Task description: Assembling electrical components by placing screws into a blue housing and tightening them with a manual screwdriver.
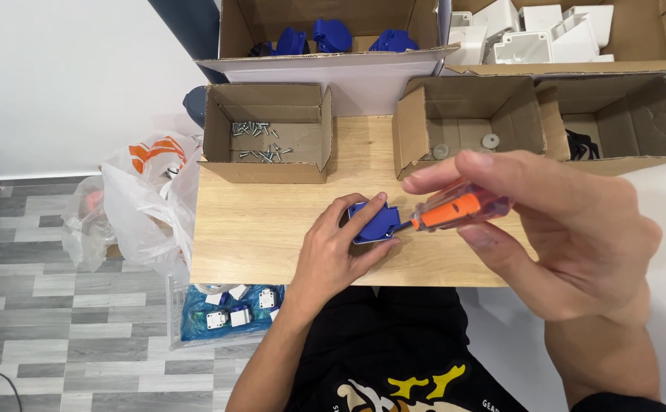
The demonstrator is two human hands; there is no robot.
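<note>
My left hand (pixel 335 248) presses a small blue plastic part (pixel 372 222) down on the wooden table (pixel 257 221), fingers wrapped around its edges. An orange and clear-handled screwdriver (pixel 455 210) is gripped in my right hand (pixel 554 229), raised close to the camera. The screwdriver's tip meets the right side of the blue part. The tip itself is mostly hidden by the part and my fingers.
A small cardboard box of screws (pixel 260 141) stands at the back left. A box with round washers (pixel 463 126) and another with black parts (pixel 615 122) stand at the back right. Larger boxes behind hold blue parts (pixel 333 34) and white parts (pixel 546 34). Plastic bags (pixel 142 206) hang off the left edge.
</note>
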